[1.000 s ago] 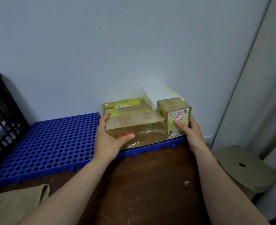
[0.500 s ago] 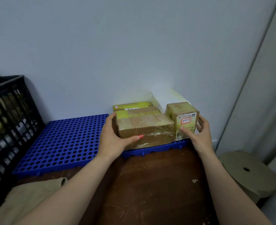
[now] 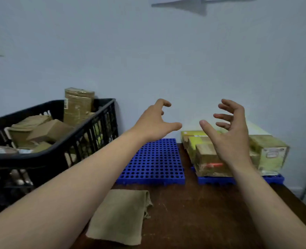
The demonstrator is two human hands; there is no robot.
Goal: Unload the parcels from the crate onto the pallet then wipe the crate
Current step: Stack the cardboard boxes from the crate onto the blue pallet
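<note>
A black plastic crate stands at the left and holds several brown parcels; a tall taped parcel sticks up at its back. The blue perforated pallet lies on the table against the wall. On its right end sit several taped parcels, among them a long flat one and a small cube with a white label. My left hand and my right hand hover in the air above the pallet, fingers spread and loosely curled, holding nothing.
A folded beige cloth lies on the dark wooden table near the front, between my forearms. A pale wall runs behind everything. The table's right edge drops off at the far right.
Both hands have let go of the parcels on the pallet and risen away from them. The view has swung left, bringing the crate fully into sight.
</note>
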